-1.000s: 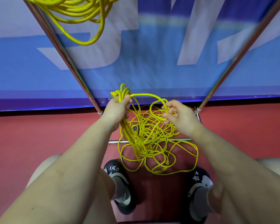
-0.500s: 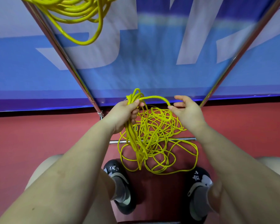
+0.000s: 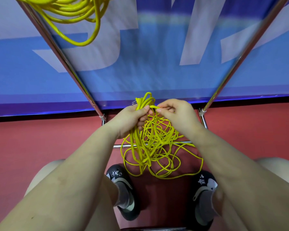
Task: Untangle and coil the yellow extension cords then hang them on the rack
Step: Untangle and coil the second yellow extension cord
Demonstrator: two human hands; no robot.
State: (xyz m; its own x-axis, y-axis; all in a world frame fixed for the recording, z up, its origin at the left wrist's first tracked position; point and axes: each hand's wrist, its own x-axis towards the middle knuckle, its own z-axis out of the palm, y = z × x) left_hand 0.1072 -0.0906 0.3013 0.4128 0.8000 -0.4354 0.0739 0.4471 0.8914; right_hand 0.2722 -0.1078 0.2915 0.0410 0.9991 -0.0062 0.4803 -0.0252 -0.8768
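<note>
A tangled yellow extension cord point(image 3: 158, 147) hangs in loose loops down to the red floor between my feet. My left hand point(image 3: 128, 120) grips a bundle of gathered loops, whose tops stick up above the fist. My right hand point(image 3: 177, 114) is right beside it and pinches one strand of the same cord between thumb and fingertips. Another yellow cord coil point(image 3: 77, 10) hangs at the top left on the metal rack point(image 3: 60, 52), whose two chrome poles slant down to a low crossbar behind the tangle.
A blue banner with white letters point(image 3: 157, 64) stands behind the rack. The floor point(image 3: 40, 139) is red. My two black shoes point(image 3: 122, 185) stand just below the tangle, and my bare knees show at both sides.
My right hand has moved left from an open reach to meet my left hand and now pinches a strand at the bundle's top. The left hand has kept its grip on the loops.
</note>
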